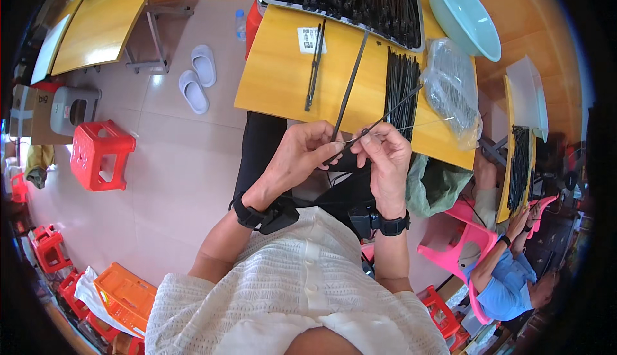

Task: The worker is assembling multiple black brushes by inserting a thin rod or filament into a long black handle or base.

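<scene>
A yellow wooden table, its near edge just beyond the hands, is bordered on the left by pale tiled floor. The left hand is clamped on thin, dull-black strips, crossed above the lap; one is pinched between the right hand's thumb and forefinger. A white paper label is marked with a square code, its print too small.

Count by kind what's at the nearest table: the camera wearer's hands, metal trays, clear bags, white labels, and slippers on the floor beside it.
Left hand and right hand: 2
Metal tray: 1
Clear bag: 1
White label: 1
Slippers: 2
Total: 7
</scene>
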